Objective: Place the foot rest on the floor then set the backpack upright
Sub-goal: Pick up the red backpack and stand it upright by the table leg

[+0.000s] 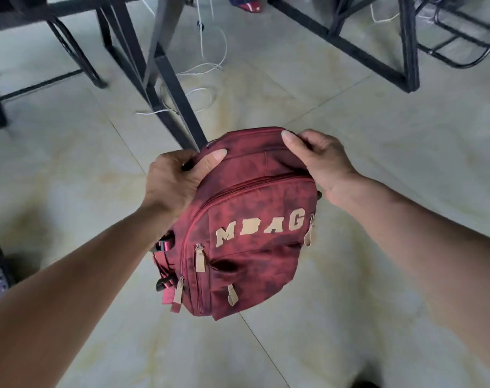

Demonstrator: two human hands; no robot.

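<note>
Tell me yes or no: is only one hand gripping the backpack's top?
No, the left hand and the right hand both clasp the top of the red backpack, one at each side.

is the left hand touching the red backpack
Touching. The head view shows the left hand clasped on the top corner of the backpack, thumb pressed flat on the fabric.
</note>
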